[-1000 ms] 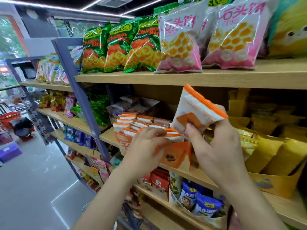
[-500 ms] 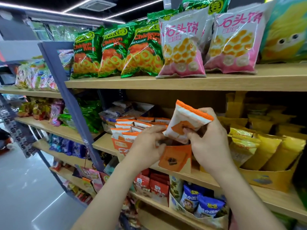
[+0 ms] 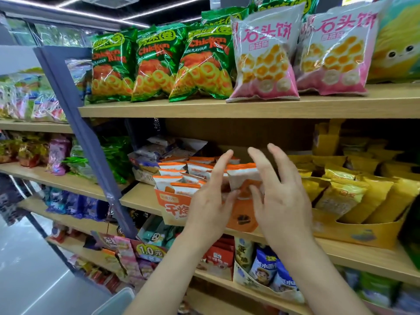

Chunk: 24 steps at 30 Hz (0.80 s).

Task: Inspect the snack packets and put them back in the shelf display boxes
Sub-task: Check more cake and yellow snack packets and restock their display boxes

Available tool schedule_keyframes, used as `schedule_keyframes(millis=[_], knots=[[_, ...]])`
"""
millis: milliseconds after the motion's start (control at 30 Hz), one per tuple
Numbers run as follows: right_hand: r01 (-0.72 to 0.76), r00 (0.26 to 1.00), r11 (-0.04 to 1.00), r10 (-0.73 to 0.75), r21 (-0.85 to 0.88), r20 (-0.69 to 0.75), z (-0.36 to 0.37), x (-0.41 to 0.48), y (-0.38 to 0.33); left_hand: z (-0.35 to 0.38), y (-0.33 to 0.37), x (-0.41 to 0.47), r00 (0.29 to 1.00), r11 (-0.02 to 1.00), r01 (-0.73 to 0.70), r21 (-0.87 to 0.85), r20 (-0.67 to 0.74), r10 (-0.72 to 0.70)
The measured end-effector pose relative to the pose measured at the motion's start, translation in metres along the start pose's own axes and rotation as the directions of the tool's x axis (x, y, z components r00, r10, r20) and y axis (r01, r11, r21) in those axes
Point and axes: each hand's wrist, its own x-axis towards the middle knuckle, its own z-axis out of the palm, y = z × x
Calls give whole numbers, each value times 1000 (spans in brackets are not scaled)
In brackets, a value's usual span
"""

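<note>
From my feed I see both hands raised in front of the middle shelf (image 3: 141, 196), one on either side of a single packet (image 3: 243, 176) that is white with an orange top band. The packet stands upright at the right end of the orange display box (image 3: 175, 208), which sits at the front edge of that shelf. The left hand (image 3: 211, 201) is at the packet's left. Its fingers (image 3: 221, 164) are straight, pointing up and loosely together, gripping nothing. Its thumb lies just beside the packet's lower left corner, and I cannot tell whether it touches. The right hand (image 3: 281, 198) is at the packet's right, its fingers (image 3: 281, 162) spread wide and straight, with the thumb lying across the orange patch low on the packet's front. Neither hand closes on the packet. Further left in the same box stand the other packets (image 3: 172, 165) of the same kind, in rows with their tops up. Just beside the right hand, a yellow box (image 3: 363, 233) holds yellow packets (image 3: 341, 194) that lean back. On the top shelf (image 3: 227, 109) above stand green bags (image 3: 156, 64) to the left and pink bags (image 3: 263, 60) to the right. A blue post (image 3: 86, 133) slants down the shelving at the left.
</note>
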Motion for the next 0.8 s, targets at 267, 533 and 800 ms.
schedule_keyframes(millis=[267,533,800], knots=[[2,954,922,113,-387,276,18,-10,-2,-18,-2,-10,990,926,-137,353,57,125],[40,826,869,249,-493,506,20,-14,-12,-11,-54,-20,972,734,35,679,149,-183],[-51,886,926,215,-373,411,31,-31,0,9,-62,-1,983,666,95,739,35,-179]])
